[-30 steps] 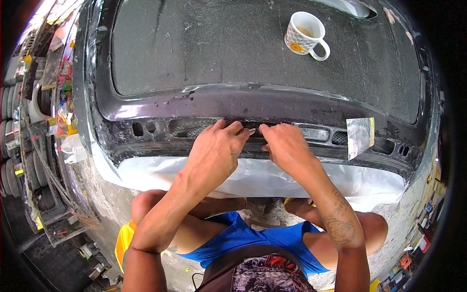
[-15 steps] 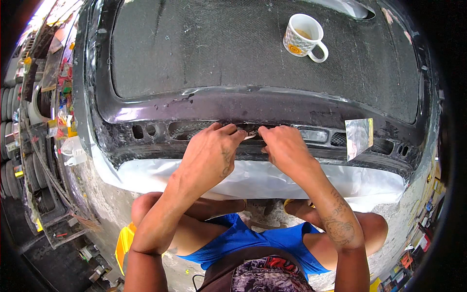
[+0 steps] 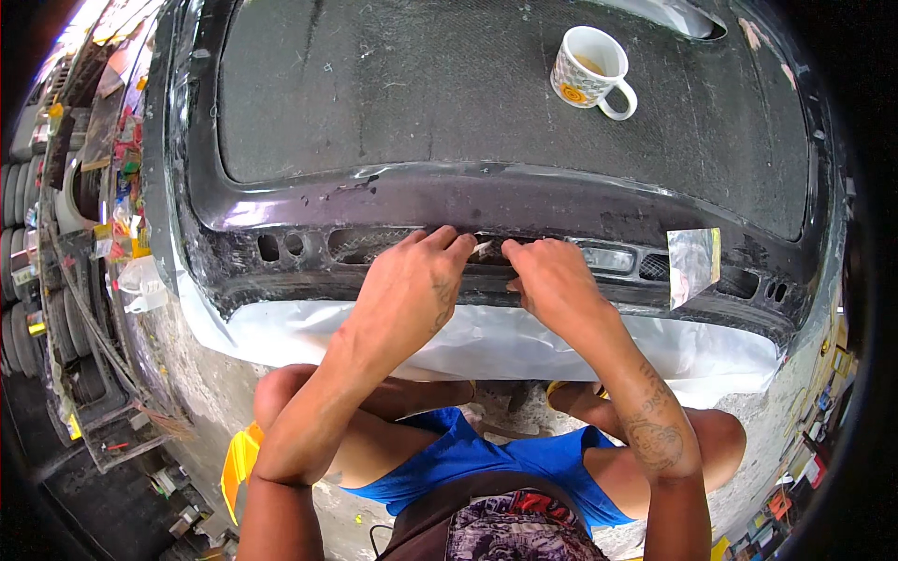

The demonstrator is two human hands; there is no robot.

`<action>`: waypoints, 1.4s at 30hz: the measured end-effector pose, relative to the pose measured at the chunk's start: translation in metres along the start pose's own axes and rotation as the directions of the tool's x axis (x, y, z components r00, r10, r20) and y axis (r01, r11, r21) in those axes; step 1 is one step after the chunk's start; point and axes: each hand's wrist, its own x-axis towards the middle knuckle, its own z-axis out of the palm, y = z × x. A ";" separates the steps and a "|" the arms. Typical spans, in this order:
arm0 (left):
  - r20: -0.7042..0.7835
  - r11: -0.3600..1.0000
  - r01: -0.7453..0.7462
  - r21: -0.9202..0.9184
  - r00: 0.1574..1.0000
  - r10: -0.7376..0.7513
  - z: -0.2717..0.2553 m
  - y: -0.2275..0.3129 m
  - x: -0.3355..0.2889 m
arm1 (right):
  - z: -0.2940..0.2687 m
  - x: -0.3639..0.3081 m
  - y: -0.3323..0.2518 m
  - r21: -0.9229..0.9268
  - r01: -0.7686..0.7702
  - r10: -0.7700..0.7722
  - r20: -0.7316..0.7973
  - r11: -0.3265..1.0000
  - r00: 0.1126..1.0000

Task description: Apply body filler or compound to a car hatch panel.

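Note:
A large dark panel (image 3: 421,206), apparently a vehicle body part, lies in front of me with a row of slots and holes along its near edge. My left hand (image 3: 416,280) is over the middle slot (image 3: 491,254), fingers curled and pressed together at its left. Beside those fingertips shows a small pale, thin piece (image 3: 482,248), too small to name. Across a narrow gap my right hand (image 3: 557,280) is closed at the right end of that slot, its fingertips bent against the edge. What either hand grips is hidden by the fingers.
A patterned mug (image 3: 591,70) with some drink in it stands on the panel's dark textured middle. A shiny folded sheet (image 3: 693,268) sticks up at the right slots. White plastic sheeting (image 3: 290,338) lies under the near edge. Cluttered shelves (image 3: 103,215) line the left.
Both hands stay at the middle slot. The left fingers have shifted slightly, and the pale piece between the hands now stands at a steeper angle.

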 end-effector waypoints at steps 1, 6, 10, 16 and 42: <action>-0.001 1.000 0.005 -0.001 1.000 -0.005 0.001 0.000 0.001 | -0.002 0.000 -0.001 0.000 0.003 -0.003 0.003 1.000 1.000; 0.055 0.996 -0.001 0.092 0.999 -0.004 0.004 0.004 0.005 | -0.004 0.000 -0.001 0.005 -0.012 0.011 0.028 1.000 1.000; 0.055 0.992 -0.032 0.121 0.998 0.026 0.009 0.003 0.007 | -0.003 0.000 -0.001 -0.010 -0.014 0.014 0.025 1.000 1.000; 0.040 0.992 -0.037 0.118 0.999 0.032 0.012 0.004 0.008 | -0.003 0.000 -0.001 -0.017 -0.005 0.005 0.009 1.000 1.000; 0.022 1.000 -0.005 0.009 1.000 0.004 0.003 0.005 0.000 | 0.000 0.000 0.000 0.002 0.001 -0.001 -0.017 1.000 1.000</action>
